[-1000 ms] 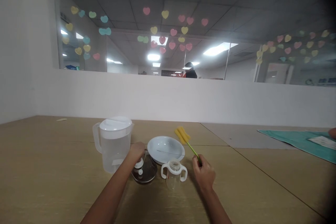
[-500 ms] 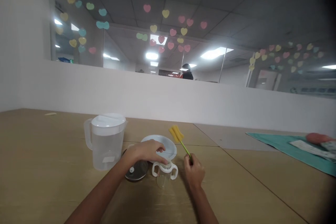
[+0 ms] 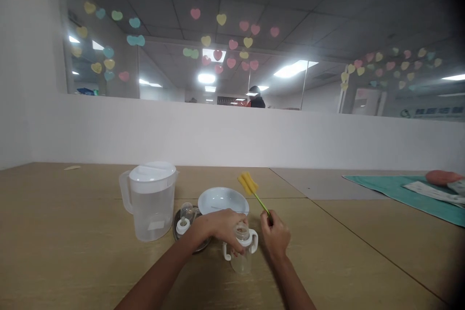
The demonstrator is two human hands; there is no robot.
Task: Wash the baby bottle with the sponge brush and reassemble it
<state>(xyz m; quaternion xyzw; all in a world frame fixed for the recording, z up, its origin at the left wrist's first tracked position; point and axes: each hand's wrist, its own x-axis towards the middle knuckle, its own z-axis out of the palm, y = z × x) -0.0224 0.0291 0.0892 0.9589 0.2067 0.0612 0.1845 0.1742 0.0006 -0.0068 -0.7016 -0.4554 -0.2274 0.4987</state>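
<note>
Baby bottle (image 3: 241, 260), just one, mouth uncovered, two white handles out at its sides, and your left hand (image 3: 229, 230) is clamped around its upper part, right in front of the one white bowl (image 3: 214, 197)! Your right hand (image 3: 276, 234), apart from the left, grips one sponge brush (image 3: 248, 183) by its green stem, yellow head up. Over on your left, one lidded pitcher (image 3: 153, 208) with clear liquid, and beside it one dark round dish (image 3: 177, 237) partly behind your forearm, carrying one nipple with a white collar (image 3: 183, 225) and one clear cap (image 3: 187, 210). Far right, one teal cloth (image 3: 385, 186) with one reddish object (image 3: 441, 177), and one person (image 3: 256, 98) shows in the glass
</note>
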